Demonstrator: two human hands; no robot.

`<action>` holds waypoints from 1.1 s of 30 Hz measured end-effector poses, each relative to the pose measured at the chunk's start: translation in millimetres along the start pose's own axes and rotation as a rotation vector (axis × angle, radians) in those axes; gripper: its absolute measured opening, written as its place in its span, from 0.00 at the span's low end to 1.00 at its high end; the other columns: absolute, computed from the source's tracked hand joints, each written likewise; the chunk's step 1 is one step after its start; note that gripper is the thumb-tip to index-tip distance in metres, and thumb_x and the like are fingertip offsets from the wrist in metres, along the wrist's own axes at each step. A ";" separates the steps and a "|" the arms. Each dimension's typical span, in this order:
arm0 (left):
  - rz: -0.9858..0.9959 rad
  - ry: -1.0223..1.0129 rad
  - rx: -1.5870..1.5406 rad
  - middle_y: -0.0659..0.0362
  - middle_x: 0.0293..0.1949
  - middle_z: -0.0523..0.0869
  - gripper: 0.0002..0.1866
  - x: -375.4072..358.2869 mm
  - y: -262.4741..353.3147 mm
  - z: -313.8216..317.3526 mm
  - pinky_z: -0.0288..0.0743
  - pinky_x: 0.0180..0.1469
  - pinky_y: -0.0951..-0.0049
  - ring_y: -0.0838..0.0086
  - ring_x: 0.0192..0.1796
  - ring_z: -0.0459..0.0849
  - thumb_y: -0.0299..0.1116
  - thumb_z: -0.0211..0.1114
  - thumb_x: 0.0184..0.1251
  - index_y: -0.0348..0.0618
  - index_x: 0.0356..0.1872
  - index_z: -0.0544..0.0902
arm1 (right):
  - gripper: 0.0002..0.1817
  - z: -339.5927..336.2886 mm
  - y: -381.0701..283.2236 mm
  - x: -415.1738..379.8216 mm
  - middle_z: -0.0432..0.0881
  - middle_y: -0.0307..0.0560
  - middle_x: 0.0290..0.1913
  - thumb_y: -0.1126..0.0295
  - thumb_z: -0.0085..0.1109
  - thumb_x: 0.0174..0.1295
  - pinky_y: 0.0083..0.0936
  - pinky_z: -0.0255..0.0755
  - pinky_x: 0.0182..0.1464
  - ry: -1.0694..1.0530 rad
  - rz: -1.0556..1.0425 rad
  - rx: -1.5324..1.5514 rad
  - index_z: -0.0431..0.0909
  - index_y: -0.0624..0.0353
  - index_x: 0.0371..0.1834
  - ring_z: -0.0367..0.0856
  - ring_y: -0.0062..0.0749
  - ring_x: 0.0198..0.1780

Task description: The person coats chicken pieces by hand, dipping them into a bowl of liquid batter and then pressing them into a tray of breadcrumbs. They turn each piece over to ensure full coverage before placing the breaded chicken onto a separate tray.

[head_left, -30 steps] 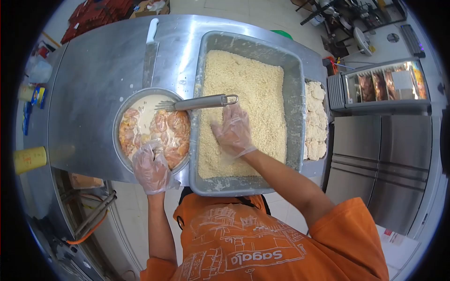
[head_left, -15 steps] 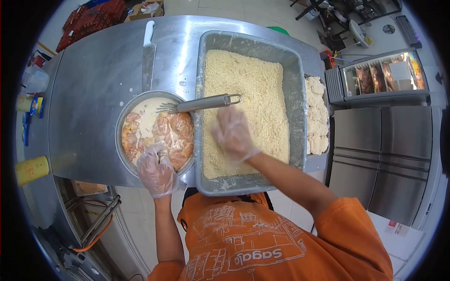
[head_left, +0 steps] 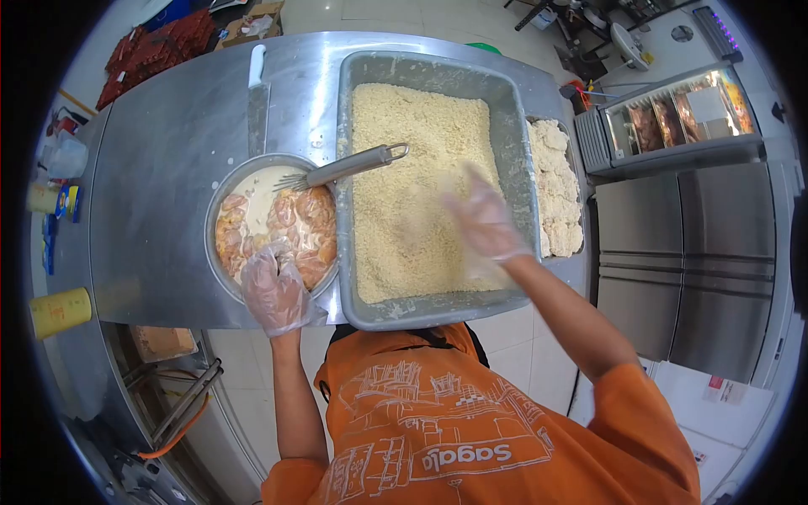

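Change over the last second: right hand [head_left: 486,220] is off the left-middle of the tub [head_left: 515,126] and now over its right half, on the near side of centre, above the pale crumb [head_left: 421,126]. Motion blur on it, so it's mid-stroke. Grip there: fingers spread, thumb apart, nothing visible in it.

Left hand [head_left: 276,290] hasn't gone anywhere: same spot at the near rim of the bowl [head_left: 209,236], fingers bunched against the raw meat [head_left: 290,219]. Can't tell if that grip is pinching a piece or just resting; fingertips are hidden.

Meat sits in the bowl with white liquid [head_left: 254,178], left of the tub. A blurred, pinkish patch shows in the crumb left of the right hand; can't tell if it's a piece under coating.

Whisk [head_left: 358,162] unchanged: wires in the bowl, handle lying across the tub's left wall and out over the crumb. Coated pieces [head_left: 557,185] stand just right of the tub, knife [head_left: 257,101] on the bench [head_left: 160,194] beyond the bowl. Neither touched.

My read: right hand is working crumb, left is parked at the meat.
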State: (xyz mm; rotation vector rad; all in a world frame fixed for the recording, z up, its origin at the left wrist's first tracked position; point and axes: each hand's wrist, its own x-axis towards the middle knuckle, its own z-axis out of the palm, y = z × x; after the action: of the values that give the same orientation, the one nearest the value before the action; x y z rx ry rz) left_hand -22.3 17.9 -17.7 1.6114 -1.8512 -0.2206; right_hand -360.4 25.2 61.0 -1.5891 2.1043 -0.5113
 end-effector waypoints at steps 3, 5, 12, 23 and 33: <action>-0.015 0.014 -0.015 0.44 0.39 0.81 0.14 -1.0 -0.4 -0.3 0.74 0.47 0.52 0.47 0.43 0.79 0.27 0.64 0.54 0.34 0.43 0.81 | 0.41 -8.9 55.6 -16.7 0.70 0.65 0.68 0.44 0.48 0.69 0.37 0.59 0.70 -0.077 0.445 0.200 0.61 0.72 0.71 0.67 0.50 0.70; -0.012 0.015 -0.017 0.44 0.40 0.81 0.14 -1.1 3.2 -3.0 0.73 0.47 0.51 0.46 0.43 0.79 0.27 0.64 0.54 0.33 0.42 0.81 | 0.39 8.1 72.4 -19.6 0.72 0.62 0.66 0.44 0.48 0.69 0.37 0.62 0.67 -0.007 0.645 0.400 0.64 0.70 0.69 0.70 0.47 0.68; 0.012 0.023 0.058 0.43 0.40 0.81 0.14 -1.8 2.2 -2.1 0.72 0.48 0.49 0.45 0.44 0.78 0.27 0.63 0.54 0.32 0.43 0.80 | 0.39 30.2 25.4 35.2 0.75 0.57 0.64 0.40 0.46 0.70 0.33 0.64 0.64 -0.046 0.672 0.277 0.69 0.68 0.66 0.73 0.41 0.65; -0.020 -0.094 0.043 0.44 0.42 0.80 0.15 -1.7 1.5 -6.1 0.71 0.49 0.51 0.45 0.45 0.77 0.29 0.64 0.55 0.34 0.44 0.80 | 0.33 142.4 21.2 57.5 0.55 0.60 0.77 0.53 0.42 0.71 0.54 0.45 0.75 0.111 -0.303 -0.305 0.58 0.59 0.75 0.52 0.56 0.77; -0.028 -0.022 0.007 0.44 0.40 0.80 0.15 -3.3 0.8 -2.4 0.72 0.49 0.51 0.46 0.45 0.78 0.28 0.63 0.53 0.36 0.43 0.81 | 0.35 89.5 18.8 80.7 0.67 0.60 0.70 0.49 0.47 0.70 0.46 0.57 0.71 0.199 -0.283 -0.190 0.61 0.62 0.72 0.66 0.53 0.70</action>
State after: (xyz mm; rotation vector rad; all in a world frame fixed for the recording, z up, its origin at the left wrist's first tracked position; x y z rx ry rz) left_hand -21.5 21.9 -16.7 1.6470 -1.8487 -0.2448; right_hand -344.2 -49.6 -34.0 -2.0381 2.1334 -0.5990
